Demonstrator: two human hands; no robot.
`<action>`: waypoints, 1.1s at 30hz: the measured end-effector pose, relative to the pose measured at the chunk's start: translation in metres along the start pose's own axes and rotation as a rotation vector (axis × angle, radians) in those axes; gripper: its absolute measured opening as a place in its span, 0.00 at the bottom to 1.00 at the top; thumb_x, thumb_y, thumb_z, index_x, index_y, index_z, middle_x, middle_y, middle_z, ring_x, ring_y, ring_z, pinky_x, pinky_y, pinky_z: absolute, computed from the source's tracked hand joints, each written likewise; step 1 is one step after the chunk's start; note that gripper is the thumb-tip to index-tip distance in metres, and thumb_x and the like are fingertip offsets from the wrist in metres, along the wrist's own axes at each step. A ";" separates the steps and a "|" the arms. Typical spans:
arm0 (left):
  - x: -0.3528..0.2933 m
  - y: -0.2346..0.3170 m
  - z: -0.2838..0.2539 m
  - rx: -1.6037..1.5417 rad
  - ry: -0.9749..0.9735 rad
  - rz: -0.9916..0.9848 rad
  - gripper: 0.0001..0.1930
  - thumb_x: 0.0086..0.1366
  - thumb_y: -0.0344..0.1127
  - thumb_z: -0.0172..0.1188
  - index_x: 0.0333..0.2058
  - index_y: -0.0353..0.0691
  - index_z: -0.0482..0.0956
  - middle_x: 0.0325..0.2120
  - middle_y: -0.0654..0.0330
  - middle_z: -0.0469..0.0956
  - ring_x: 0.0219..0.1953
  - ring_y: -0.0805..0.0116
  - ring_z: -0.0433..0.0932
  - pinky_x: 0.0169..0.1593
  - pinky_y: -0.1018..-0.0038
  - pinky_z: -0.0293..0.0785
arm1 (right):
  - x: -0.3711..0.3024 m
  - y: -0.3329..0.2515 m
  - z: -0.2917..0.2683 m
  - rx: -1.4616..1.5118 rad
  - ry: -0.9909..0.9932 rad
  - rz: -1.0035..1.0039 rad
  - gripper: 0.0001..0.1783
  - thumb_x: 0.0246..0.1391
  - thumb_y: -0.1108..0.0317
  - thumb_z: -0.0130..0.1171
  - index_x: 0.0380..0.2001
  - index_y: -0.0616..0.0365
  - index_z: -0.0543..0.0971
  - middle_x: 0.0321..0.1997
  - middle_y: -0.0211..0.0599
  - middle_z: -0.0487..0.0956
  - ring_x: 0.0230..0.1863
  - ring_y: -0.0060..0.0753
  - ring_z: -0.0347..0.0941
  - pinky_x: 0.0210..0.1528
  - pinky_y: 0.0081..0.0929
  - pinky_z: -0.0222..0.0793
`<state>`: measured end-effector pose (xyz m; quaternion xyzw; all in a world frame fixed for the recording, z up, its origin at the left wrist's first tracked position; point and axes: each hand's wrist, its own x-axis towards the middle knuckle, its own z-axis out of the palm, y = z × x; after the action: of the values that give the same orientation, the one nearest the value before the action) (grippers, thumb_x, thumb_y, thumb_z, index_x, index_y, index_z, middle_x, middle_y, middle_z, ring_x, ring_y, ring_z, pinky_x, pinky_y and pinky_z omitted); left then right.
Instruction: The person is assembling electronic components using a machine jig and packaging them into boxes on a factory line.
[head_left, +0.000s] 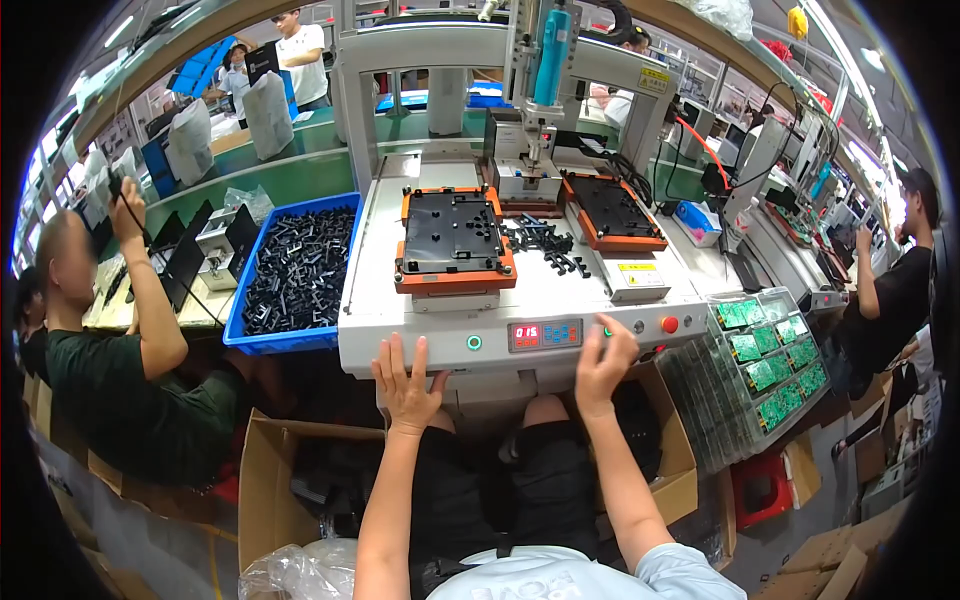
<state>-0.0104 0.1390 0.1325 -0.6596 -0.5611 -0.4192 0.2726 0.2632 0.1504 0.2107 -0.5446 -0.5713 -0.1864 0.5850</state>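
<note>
My left hand (408,386) rests with fingers spread against the front edge of a white benchtop machine (420,335), just below a green-ringed button (474,342). Holding nothing that I can see, my right hand (605,368) is at the same front panel, its fingers loosely bent over the spot right of the red-lit display (545,335). Two orange-framed fixtures with black plates, the left fixture (455,240) and the right fixture (612,212), sit on the machine bed. Small black plastic parts (545,243) lie loose between them. Above stands a teal screwdriver spindle (551,60).
A blue bin (235,325) full of black parts stands at the left. Stacked clear trays (735,370) with green circuit boards are at the right, past a red knob (669,324). Cardboard boxes (270,490) flank my legs. Co-workers sit left and stand right.
</note>
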 end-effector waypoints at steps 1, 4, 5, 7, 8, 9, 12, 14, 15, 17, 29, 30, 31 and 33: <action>-0.001 -0.001 0.001 -0.004 0.004 0.001 0.40 0.52 0.48 0.68 0.62 0.48 0.62 0.64 0.45 0.56 0.67 0.46 0.52 0.69 0.54 0.40 | 0.005 -0.017 0.003 0.067 -0.099 -0.023 0.12 0.56 0.68 0.56 0.42 0.59 0.77 0.42 0.39 0.78 0.46 0.42 0.70 0.53 0.35 0.60; 0.000 -0.002 -0.001 -0.011 0.008 -0.004 0.41 0.50 0.47 0.69 0.63 0.48 0.62 0.64 0.46 0.56 0.67 0.47 0.52 0.69 0.54 0.40 | 0.028 -0.063 0.028 0.215 -0.244 -0.024 0.18 0.56 0.64 0.57 0.46 0.63 0.75 0.45 0.43 0.78 0.49 0.44 0.70 0.54 0.37 0.61; 0.001 -0.001 0.000 -0.009 0.003 0.000 0.41 0.50 0.47 0.69 0.63 0.48 0.62 0.64 0.46 0.56 0.67 0.47 0.52 0.69 0.54 0.40 | 0.038 -0.072 0.037 0.241 -0.287 0.003 0.20 0.57 0.62 0.57 0.48 0.65 0.75 0.45 0.45 0.78 0.49 0.45 0.70 0.55 0.37 0.61; 0.004 0.001 0.002 -0.021 0.018 -0.002 0.42 0.49 0.46 0.70 0.63 0.49 0.62 0.64 0.46 0.56 0.67 0.47 0.52 0.69 0.54 0.39 | 0.053 -0.081 0.059 0.243 -0.387 0.078 0.23 0.61 0.57 0.52 0.51 0.65 0.74 0.43 0.48 0.78 0.49 0.47 0.70 0.54 0.37 0.63; 0.003 0.002 0.002 -0.019 0.016 0.002 0.42 0.49 0.46 0.70 0.63 0.49 0.62 0.64 0.46 0.56 0.67 0.47 0.52 0.69 0.54 0.39 | 0.058 -0.084 0.068 0.240 -0.438 0.150 0.24 0.62 0.54 0.51 0.50 0.65 0.74 0.42 0.49 0.78 0.47 0.47 0.71 0.53 0.37 0.64; 0.003 0.003 0.002 -0.022 0.014 -0.002 0.42 0.49 0.46 0.70 0.62 0.49 0.63 0.64 0.46 0.56 0.67 0.47 0.52 0.69 0.54 0.39 | 0.063 -0.086 0.071 0.241 -0.437 0.153 0.24 0.62 0.54 0.51 0.50 0.65 0.74 0.42 0.49 0.78 0.47 0.47 0.71 0.53 0.37 0.64; 0.003 0.000 0.004 -0.021 0.014 -0.008 0.41 0.49 0.47 0.70 0.62 0.49 0.63 0.64 0.46 0.57 0.68 0.47 0.52 0.69 0.54 0.39 | 0.078 -0.092 0.079 0.156 -0.562 0.161 0.24 0.63 0.52 0.49 0.44 0.65 0.75 0.38 0.52 0.78 0.41 0.53 0.74 0.49 0.42 0.67; 0.001 0.000 0.004 -0.024 0.012 -0.009 0.41 0.49 0.47 0.70 0.62 0.49 0.63 0.64 0.45 0.57 0.68 0.47 0.52 0.69 0.54 0.38 | 0.084 -0.095 0.084 -0.081 -0.644 0.105 0.21 0.61 0.55 0.46 0.36 0.64 0.76 0.33 0.54 0.79 0.36 0.59 0.75 0.44 0.49 0.68; 0.001 0.001 0.004 -0.018 0.018 -0.005 0.41 0.50 0.47 0.70 0.62 0.49 0.63 0.64 0.45 0.57 0.67 0.46 0.52 0.69 0.54 0.38 | 0.094 -0.093 0.085 -0.100 -0.721 0.131 0.19 0.59 0.57 0.44 0.35 0.64 0.75 0.31 0.54 0.79 0.36 0.60 0.75 0.44 0.51 0.68; 0.000 -0.003 0.004 -0.012 0.030 0.001 0.40 0.50 0.47 0.69 0.62 0.49 0.64 0.64 0.45 0.57 0.67 0.46 0.52 0.69 0.54 0.38 | 0.120 -0.102 0.075 -0.173 -0.896 0.095 0.17 0.54 0.63 0.41 0.31 0.64 0.76 0.31 0.54 0.80 0.37 0.59 0.76 0.44 0.51 0.69; -0.006 -0.006 0.013 0.050 0.024 0.065 0.39 0.53 0.53 0.66 0.62 0.50 0.63 0.64 0.45 0.56 0.67 0.46 0.51 0.69 0.54 0.36 | 0.165 -0.047 0.230 -0.134 -0.717 0.148 0.25 0.59 0.46 0.50 0.34 0.61 0.80 0.38 0.54 0.81 0.43 0.57 0.77 0.47 0.48 0.71; -0.005 -0.009 0.016 0.058 0.029 0.071 0.39 0.53 0.53 0.66 0.62 0.50 0.63 0.64 0.45 0.56 0.67 0.46 0.51 0.69 0.54 0.36 | 0.167 -0.045 0.233 -0.167 -0.724 0.113 0.24 0.59 0.49 0.50 0.34 0.61 0.80 0.38 0.55 0.80 0.43 0.59 0.77 0.47 0.49 0.70; -0.004 -0.009 0.017 0.048 0.037 0.069 0.39 0.53 0.53 0.65 0.62 0.50 0.63 0.64 0.45 0.56 0.67 0.45 0.51 0.69 0.54 0.36 | 0.167 -0.039 0.236 -0.131 -0.699 0.094 0.21 0.58 0.52 0.50 0.34 0.62 0.79 0.37 0.56 0.80 0.41 0.60 0.76 0.46 0.51 0.71; -0.004 -0.006 0.019 0.033 0.049 0.073 0.39 0.53 0.53 0.65 0.62 0.50 0.63 0.64 0.45 0.56 0.67 0.45 0.51 0.69 0.53 0.36 | 0.165 -0.024 0.236 -0.093 -0.695 0.057 0.21 0.59 0.53 0.49 0.34 0.63 0.79 0.36 0.56 0.80 0.41 0.60 0.76 0.46 0.50 0.71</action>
<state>-0.0118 0.1541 0.1194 -0.6647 -0.5366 -0.4156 0.3121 0.1793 0.4101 0.3068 -0.6174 -0.7118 0.0008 0.3350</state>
